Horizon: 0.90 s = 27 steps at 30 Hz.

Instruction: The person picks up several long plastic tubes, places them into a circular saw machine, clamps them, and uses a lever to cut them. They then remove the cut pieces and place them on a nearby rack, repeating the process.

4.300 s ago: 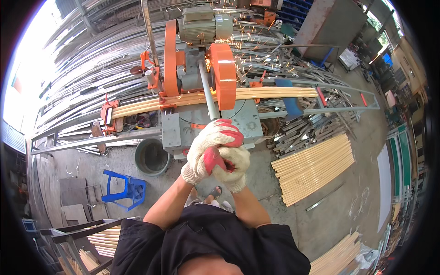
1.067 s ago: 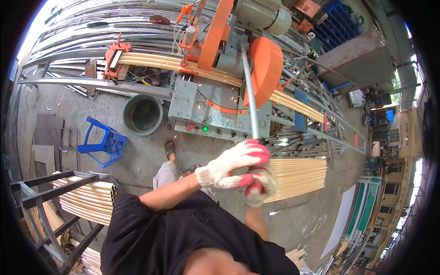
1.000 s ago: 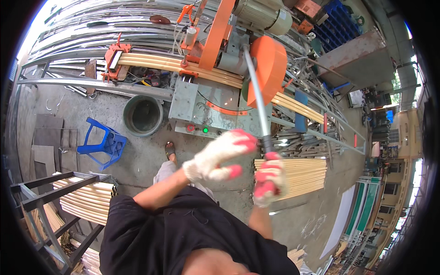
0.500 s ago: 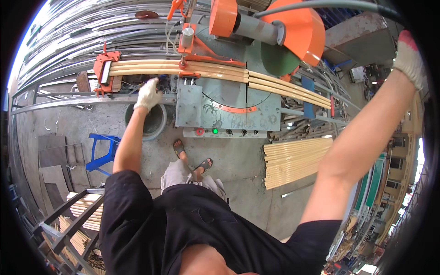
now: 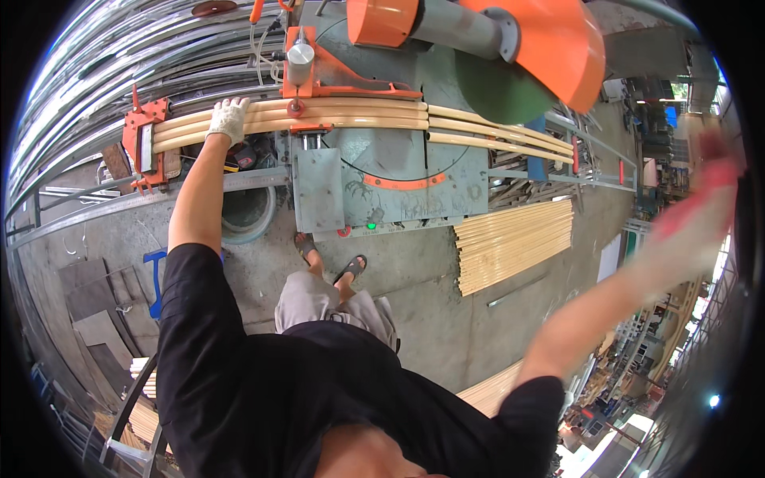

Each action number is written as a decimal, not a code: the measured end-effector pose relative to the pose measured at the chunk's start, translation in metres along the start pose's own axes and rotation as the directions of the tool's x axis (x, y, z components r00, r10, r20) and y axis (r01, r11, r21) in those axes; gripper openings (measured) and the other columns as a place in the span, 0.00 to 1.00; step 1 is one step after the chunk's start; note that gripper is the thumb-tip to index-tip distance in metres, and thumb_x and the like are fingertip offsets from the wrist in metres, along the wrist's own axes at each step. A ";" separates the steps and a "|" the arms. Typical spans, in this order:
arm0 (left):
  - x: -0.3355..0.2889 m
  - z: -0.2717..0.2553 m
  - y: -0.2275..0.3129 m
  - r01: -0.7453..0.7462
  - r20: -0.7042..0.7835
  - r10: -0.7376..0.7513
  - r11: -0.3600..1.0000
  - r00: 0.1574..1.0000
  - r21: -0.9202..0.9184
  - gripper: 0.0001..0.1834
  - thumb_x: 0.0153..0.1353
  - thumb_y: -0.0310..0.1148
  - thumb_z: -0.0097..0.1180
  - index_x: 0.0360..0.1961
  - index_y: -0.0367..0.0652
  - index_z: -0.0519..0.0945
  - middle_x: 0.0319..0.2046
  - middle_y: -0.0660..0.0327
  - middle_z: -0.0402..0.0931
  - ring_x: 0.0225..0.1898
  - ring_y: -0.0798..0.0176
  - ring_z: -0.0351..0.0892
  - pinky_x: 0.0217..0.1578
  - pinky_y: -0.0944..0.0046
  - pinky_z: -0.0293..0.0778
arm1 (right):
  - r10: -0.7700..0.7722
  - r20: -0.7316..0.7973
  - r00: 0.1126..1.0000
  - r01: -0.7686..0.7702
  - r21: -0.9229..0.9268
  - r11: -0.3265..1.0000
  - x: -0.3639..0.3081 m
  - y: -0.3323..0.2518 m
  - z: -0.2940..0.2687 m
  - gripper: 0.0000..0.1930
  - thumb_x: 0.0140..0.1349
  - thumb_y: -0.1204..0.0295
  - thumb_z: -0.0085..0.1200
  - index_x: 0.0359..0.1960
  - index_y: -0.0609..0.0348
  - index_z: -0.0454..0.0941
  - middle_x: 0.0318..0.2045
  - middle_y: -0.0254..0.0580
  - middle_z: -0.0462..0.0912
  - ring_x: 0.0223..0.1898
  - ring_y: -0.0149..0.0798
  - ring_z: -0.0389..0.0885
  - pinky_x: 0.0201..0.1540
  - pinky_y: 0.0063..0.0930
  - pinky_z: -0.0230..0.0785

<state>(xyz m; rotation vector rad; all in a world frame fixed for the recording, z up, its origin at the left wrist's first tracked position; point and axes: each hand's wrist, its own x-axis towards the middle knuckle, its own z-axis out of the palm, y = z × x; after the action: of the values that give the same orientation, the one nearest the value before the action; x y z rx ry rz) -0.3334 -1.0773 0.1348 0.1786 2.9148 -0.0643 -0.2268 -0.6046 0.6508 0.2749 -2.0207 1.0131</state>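
Observation:
My left hand [image 5: 229,120], in a white knit glove, rests over several long cream tubes [image 5: 362,113], its fingers curled across their top. The tubes lie side by side between an orange end stop [image 5: 146,143] and a grey saw table [image 5: 382,199], under an orange clamp [image 5: 298,68]. Right of a narrow gap, several cream tube pieces [image 5: 502,137] lie slightly fanned apart. Above them hangs the cut-off saw [image 5: 562,52], with an orange guard and a dark green lower part. My right hand [image 5: 697,211], gloved with red on the fingers, is motion-smeared at the far right, away from the tubes.
A stack of cream tubes [image 5: 514,245] lies on the floor right of the saw table. A round grey bucket [image 5: 249,213] stands below the left rail. Long metal profiles [image 5: 103,84] fill the upper left. Part of a blue stool [image 5: 154,279] shows near my left arm.
My left hand has moved from below the tubes onto them. My right arm has swung lower at the far right. The pieces right of the gap have spread and shifted slightly.

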 end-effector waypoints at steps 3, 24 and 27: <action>-0.003 -0.015 -0.004 -0.056 0.045 0.056 0.998 0.997 -0.017 0.47 0.38 0.32 0.76 0.64 0.48 0.69 0.58 0.53 0.76 0.62 0.46 0.74 0.61 0.48 0.70 | 0.674 0.636 0.376 -0.661 -0.326 0.676 -0.173 0.096 0.012 0.10 0.70 0.67 0.56 0.40 0.60 0.86 0.33 0.38 0.88 0.36 0.31 0.86 0.37 0.26 0.75; -0.004 -0.024 -0.008 -0.172 -0.019 0.172 0.984 0.985 -0.039 0.41 0.41 0.36 0.71 0.60 0.42 0.70 0.52 0.48 0.77 0.54 0.44 0.77 0.56 0.49 0.71 | 0.923 0.361 0.137 -0.199 -0.902 0.382 -0.490 0.260 0.043 0.23 0.67 0.51 0.54 0.43 0.63 0.83 0.42 0.64 0.86 0.48 0.62 0.84 0.52 0.53 0.75; -0.011 -0.028 0.001 -0.203 -0.104 0.190 0.971 0.976 -0.130 0.31 0.44 0.32 0.66 0.54 0.42 0.73 0.46 0.49 0.80 0.51 0.44 0.79 0.51 0.48 0.71 | 0.919 0.367 0.145 -0.175 -0.904 0.389 -0.484 0.251 0.009 0.23 0.65 0.51 0.55 0.40 0.63 0.83 0.44 0.62 0.86 0.49 0.60 0.85 0.52 0.51 0.76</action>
<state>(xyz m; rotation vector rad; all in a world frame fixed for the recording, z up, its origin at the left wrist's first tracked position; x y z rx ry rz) -0.3289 -1.0756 0.1643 0.4563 2.9597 0.1853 -0.0586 -0.5260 0.1376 -0.7938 -3.5594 0.3389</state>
